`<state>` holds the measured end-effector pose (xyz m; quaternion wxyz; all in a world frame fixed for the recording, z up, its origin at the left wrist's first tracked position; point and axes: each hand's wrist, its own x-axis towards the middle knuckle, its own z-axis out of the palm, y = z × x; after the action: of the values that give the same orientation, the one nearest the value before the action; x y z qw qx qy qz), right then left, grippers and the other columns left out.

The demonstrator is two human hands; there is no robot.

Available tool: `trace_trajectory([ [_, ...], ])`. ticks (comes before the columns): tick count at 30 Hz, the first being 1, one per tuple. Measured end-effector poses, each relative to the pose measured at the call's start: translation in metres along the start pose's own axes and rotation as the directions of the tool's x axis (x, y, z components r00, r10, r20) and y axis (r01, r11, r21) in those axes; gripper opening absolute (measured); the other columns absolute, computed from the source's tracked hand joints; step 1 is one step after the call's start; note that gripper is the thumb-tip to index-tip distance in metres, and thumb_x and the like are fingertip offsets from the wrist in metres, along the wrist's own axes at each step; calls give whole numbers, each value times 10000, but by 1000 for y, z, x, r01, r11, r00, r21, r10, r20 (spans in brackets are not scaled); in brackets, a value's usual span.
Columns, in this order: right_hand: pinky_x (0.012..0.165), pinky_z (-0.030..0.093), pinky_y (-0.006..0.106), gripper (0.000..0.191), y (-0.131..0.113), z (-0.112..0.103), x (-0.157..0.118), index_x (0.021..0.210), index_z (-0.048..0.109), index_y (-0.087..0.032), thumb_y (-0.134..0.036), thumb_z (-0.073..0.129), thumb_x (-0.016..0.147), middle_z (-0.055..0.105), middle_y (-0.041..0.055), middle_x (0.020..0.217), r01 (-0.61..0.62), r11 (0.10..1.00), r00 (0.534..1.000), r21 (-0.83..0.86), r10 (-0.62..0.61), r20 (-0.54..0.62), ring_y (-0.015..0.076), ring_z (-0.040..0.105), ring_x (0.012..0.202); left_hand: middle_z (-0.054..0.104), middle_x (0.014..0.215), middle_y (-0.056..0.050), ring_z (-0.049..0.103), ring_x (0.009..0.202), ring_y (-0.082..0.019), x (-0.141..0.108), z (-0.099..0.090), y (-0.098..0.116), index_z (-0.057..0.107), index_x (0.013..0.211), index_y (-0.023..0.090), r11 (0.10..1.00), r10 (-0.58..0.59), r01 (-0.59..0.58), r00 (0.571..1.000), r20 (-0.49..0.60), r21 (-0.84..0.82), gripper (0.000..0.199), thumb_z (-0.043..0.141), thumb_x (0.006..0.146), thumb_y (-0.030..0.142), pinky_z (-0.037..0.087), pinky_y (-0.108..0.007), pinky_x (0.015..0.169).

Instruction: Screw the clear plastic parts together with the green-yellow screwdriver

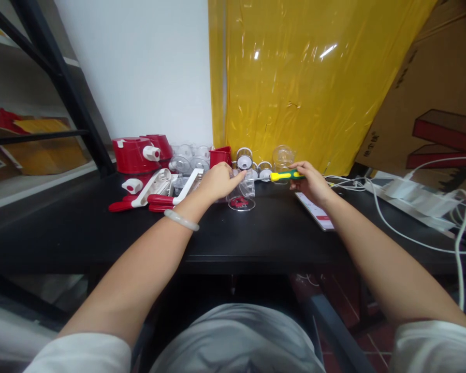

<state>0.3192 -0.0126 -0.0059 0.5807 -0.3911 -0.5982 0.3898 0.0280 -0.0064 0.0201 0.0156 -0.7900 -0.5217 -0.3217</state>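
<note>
My right hand [309, 182] is closed around the green and yellow handle of a screwdriver [285, 175], held almost level with its shaft pointing left. At the shaft's end, my left hand [220, 182] is closed on a clear plastic container [233, 194]; its fingertips are partly hidden. Small red pieces [239, 202] show within the round clear rim below that hand. To the left lie white crank handles with red grips [161, 199]. Just behind my hands stand clear cylinders with white ends [244, 158] and a red square part [220, 155].
Red plastic housings [135, 155] stand at the back left beside several clear cups [190, 155]. A phone [314, 211] lies by my right forearm. White cables and a power strip [415, 199] occupy the right side. Yellow film [295, 77] covers the back.
</note>
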Motion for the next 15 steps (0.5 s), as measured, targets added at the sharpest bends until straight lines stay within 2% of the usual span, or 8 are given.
trace_trajectory([
  [3,544,435,315,474,2,1,-1,947,546,-263,-726,566,847,538,-6,670,5,996,1000,-85,-7,-21,161,528,559,714,1032,-165,680,1032,-289,0,1,-1,701,762,179,1000,5,-5,1000,-1,-4,568,466,933,667,527,-405,936],
  [5,537,415,314,519,3,1,-2,940,562,-261,-770,555,839,481,-33,583,25,989,1000,-145,-27,-15,146,477,501,716,1027,-163,679,1036,-288,1,1,-1,700,766,180,1000,5,-5,1000,0,-4,564,467,934,665,526,-403,939],
  [9,569,440,313,423,1,1,-3,931,565,-264,-644,693,795,441,-69,574,41,992,999,-118,-44,-26,108,408,467,719,1040,-166,683,1028,-294,1,0,0,705,781,176,1000,0,0,1000,0,-3,545,481,934,649,524,-411,938],
  [12,601,476,323,372,-1,2,-3,970,541,-274,-511,738,761,515,-56,684,9,1000,1000,-27,-10,-17,103,443,506,722,1038,-167,687,1016,-297,0,0,0,704,775,174,1000,-2,2,1000,1,-2,553,477,934,653,528,-416,931],
  [15,609,488,329,373,-1,3,-1,979,524,-278,-513,722,767,546,-36,749,-4,1000,1000,13,4,10,119,487,552,723,1025,-162,687,1029,-298,0,-1,1,705,772,176,1000,-2,2,1000,6,0,569,471,932,669,531,-407,927],
])
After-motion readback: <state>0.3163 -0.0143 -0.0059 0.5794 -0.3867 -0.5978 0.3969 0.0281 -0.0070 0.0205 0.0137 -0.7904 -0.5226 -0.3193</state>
